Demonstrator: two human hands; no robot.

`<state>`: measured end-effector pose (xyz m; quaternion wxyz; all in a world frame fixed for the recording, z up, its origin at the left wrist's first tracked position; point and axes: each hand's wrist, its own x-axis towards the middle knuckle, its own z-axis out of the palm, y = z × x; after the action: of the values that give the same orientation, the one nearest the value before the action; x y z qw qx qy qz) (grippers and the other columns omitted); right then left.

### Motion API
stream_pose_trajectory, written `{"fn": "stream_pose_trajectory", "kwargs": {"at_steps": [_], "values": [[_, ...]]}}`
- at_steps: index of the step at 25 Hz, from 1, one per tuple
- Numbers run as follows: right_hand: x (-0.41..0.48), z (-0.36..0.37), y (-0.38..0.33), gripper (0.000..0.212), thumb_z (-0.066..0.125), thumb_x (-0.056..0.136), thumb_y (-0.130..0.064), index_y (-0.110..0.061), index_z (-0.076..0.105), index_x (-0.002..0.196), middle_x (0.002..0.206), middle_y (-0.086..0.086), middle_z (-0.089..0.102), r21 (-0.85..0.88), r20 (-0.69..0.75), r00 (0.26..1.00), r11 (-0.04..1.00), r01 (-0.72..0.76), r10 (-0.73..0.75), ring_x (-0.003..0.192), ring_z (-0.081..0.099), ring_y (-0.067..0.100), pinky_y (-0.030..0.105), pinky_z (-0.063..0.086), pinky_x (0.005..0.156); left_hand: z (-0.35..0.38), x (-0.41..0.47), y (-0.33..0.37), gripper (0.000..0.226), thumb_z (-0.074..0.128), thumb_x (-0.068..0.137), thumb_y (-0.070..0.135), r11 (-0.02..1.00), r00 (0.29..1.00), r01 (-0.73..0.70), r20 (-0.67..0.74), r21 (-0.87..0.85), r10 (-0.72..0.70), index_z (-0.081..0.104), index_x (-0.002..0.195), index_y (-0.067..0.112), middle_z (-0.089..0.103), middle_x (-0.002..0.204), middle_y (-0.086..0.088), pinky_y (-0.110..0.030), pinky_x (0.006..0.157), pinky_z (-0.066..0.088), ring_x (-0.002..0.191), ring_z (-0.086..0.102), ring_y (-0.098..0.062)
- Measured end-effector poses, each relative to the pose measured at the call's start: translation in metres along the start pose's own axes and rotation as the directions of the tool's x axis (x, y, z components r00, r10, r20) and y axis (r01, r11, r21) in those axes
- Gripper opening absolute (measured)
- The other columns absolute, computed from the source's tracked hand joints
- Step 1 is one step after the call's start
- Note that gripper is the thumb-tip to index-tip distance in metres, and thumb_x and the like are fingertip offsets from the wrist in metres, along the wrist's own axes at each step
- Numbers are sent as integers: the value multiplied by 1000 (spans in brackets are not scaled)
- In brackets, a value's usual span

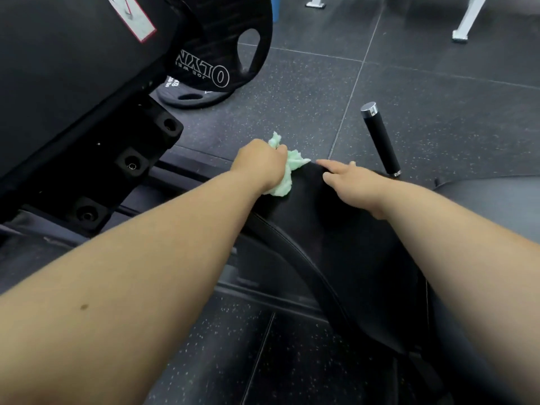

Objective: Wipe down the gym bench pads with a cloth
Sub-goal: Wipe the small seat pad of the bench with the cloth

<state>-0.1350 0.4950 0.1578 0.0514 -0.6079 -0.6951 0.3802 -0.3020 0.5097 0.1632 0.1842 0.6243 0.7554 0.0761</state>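
Note:
A black padded bench pad (336,244) runs from the lower right up to the middle of the view. My left hand (260,168) is closed around a crumpled pale green cloth (287,173), which presses on the far end of the pad. My right hand (353,182) rests flat on the pad just right of the cloth, fingers spread, index finger at the pad's far edge. It holds nothing.
A large black padded machine part (73,77) with bolted brackets looms at the upper left. Black weight plates (210,68) lean behind it. A black handle with a chrome cap (380,138) sticks up on the right. White frame feet (464,27) stand on the speckled rubber floor.

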Motion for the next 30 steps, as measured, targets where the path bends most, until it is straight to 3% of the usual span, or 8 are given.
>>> {"fn": "stream_pose_trajectory", "kwargs": {"at_steps": [4,12,16,19,22,24,28,30], "values": [[-12,18,-6,57,23,102,-29,-34,-4,152,161,2,-12,-175,41,996,982,-70,78,146,-14,31,48,2,117,5,-24,-13,40,36,97,35,997,998,17,-63,-77,-22,58,109,4,62,111,-17,-34,73,35,101,55,-34],[-31,20,0,58,22,102,-28,-29,-7,152,159,8,-20,-268,95,995,963,5,21,145,-13,37,52,5,117,25,-96,-22,39,36,99,24,998,953,31,-299,-60,-47,41,133,7,56,123,-19,-36,79,36,110,53,-35],[-52,26,35,59,24,104,-26,-29,-9,151,159,4,-18,-267,105,991,958,106,-80,146,-13,29,44,5,118,31,-80,-14,38,33,100,28,887,893,134,-334,-442,-301,55,123,8,59,126,-15,-34,91,36,117,51,-33],[-49,32,35,60,22,103,-21,-25,-13,151,158,8,-21,-285,102,991,953,108,-82,145,-15,34,46,6,117,53,-97,1,49,32,101,27,763,833,171,-322,-623,-450,28,147,14,27,155,-8,-32,111,23,140,29,-23],[-52,35,36,60,23,102,-21,-24,-12,151,158,11,-19,-328,94,989,934,139,-114,146,-12,35,47,7,117,87,-132,39,64,34,101,25,614,816,164,-243,-772,-524,-3,151,11,-6,160,-8,-29,117,6,147,2,-19],[-59,31,45,61,26,102,-18,-28,-8,151,159,5,-17,-323,115,982,930,177,-147,147,-11,30,45,8,119,114,-157,60,65,32,101,30,543,826,218,-144,-811,-545,-7,150,13,-8,160,-4,-32,117,14,147,7,-20],[-77,19,69,59,29,104,-16,-33,0,152,161,-2,-11,-297,173,965,924,242,-197,148,-8,24,37,13,118,137,-190,75,57,23,100,44,427,761,477,117,-768,-638,22,149,14,36,150,-10,-40,99,38,127,45,-30],[-79,17,78,59,30,103,-14,-35,2,151,161,-4,-10,-268,170,960,927,262,-222,148,-9,22,34,18,116,137,-192,72,61,21,96,52,246,683,554,265,-795,-680,44,135,11,55,130,-9,-40,97,42,114,55,-30]]}}
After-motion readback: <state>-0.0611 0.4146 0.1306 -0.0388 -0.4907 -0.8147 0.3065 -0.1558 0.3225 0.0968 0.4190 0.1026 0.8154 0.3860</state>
